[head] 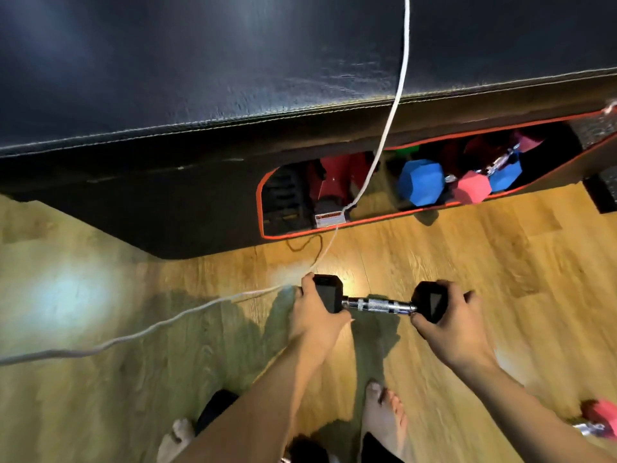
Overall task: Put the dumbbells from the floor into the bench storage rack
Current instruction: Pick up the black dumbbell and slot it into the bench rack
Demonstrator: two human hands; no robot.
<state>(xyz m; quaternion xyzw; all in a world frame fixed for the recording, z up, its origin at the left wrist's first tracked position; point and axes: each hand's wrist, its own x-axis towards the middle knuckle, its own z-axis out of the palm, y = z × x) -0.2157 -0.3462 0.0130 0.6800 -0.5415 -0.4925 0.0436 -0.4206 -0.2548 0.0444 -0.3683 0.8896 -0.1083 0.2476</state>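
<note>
Carrying black dumbbell [379, 304], left hand [317, 310] and right hand [449, 315] clamped on its heads; next, guiding it into rack opening [350, 225] at frame centre.

A white cord [389, 115] hung down past my view and trailed left across the wooden floor [500, 262]. My bare feet [384, 419] stood on the planks below.

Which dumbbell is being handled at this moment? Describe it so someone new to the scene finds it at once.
Start at the black padded bench with its red-edged storage opening. Below it, over the wooden floor, the left hand and right hand each grip one end of the black hex dumbbell. Unlike the blue and red ones stored inside, its heads are black with a bare chrome handle.
</note>
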